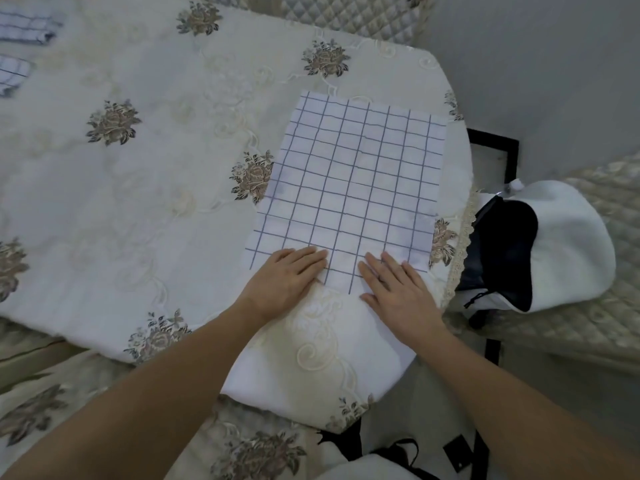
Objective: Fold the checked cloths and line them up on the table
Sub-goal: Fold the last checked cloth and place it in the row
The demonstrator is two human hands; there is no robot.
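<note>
Two bare forearms reach in from the near edge. The left hand point(287, 278) lies flat, its grip spread out: the fingers are straight, close together and laid on the near edge of the checked cloth point(353, 181), while the palm rests on the tablecloth point(138, 188). The right hand point(398, 296) lies the same way just beside it, with a flat grip and straight fingers pressing the near right corner of the same cloth. Neither hand pinches or curls round anything. The checked cloth is thin white fabric printed with a grid of fine dark lines. It is roughly rectangular and lies spread in one flat piece, with a few faint creases across its middle. It sits at the right end of the surface point(457, 161), its far right corner close to the rounded rim. The tablecloth is cream, with raised scroll embroidery, scattered grey-brown rose motifs and a lace trim along its hanging edge. To the right, off the surface, a soft white bag point(571, 244) with a dark lining and a drawstring rests on a quilted chair seat point(609, 306). At the far left, well apart from the hands, two folded checked cloths point(27, 27) lie one behind the other, partly cut off by the frame edge. Beyond the far rim stands a quilted chair back point(346, 15).
</note>
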